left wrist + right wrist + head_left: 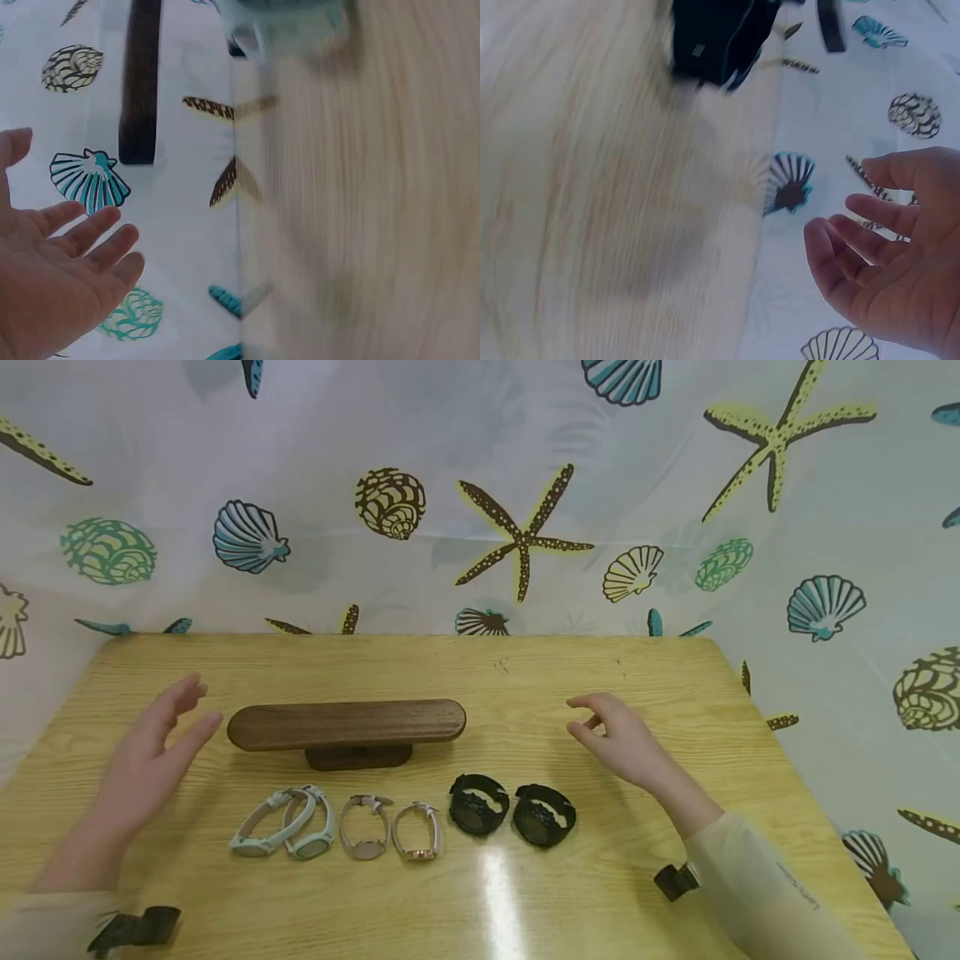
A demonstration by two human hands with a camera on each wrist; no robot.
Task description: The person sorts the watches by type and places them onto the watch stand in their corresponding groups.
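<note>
My left hand (150,760) hovers over the table's left side, fingers extended and apart from the thumb, near the left end of a dark brown wooden stand (347,725) with a rounded bar on a short base. My right hand (617,739) is in the air to the right of the stand, its fingers loosely bent and holding nothing. In front of the stand lie two pale green watches (257,846) with overlapping straps, two slim pinkish watches (367,849), and two black watches (542,827). In the right wrist view a black watch (712,41) shows blurred at the top.
The wooden table (600,893) carries the stand and watches. Behind and beside it hangs a white cloth (322,443) printed with shells and starfish. A black wrist camera (675,882) is strapped to the right sleeve, another (153,927) to the left.
</note>
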